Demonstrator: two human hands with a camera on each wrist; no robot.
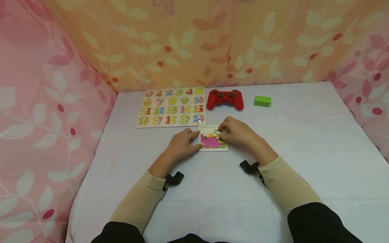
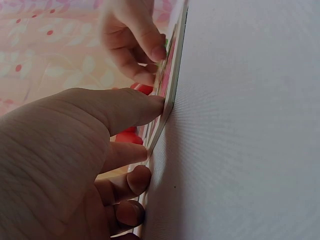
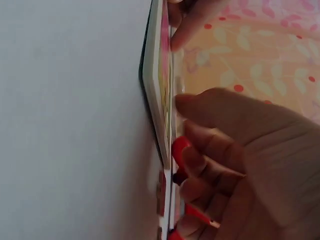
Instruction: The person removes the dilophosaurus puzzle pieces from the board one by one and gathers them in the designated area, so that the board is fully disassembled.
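Observation:
A small jigsaw puzzle board [image 1: 212,149] with a pink dinosaur picture lies flat on the white-covered table. The left hand [image 1: 183,144] rests its thumb and index finger on the board's left side; its other fingers curl loosely, as the left wrist view shows. At the upper right of the picture, the right hand [image 1: 238,134] pinches a small puzzle piece [image 1: 217,133] between thumb and index finger, mostly hidden by the fingers. From the right wrist, the board [image 3: 159,100] appears edge-on, the right hand [image 3: 240,150] close beside its face.
Behind the left hand lies a wooden number board [image 1: 170,125] with colourful numerals. A red game controller [image 1: 225,98] sits beyond the puzzle, and a green block [image 1: 262,101] is to its right. Patterned cloth [image 1: 231,44] hangs behind the table.

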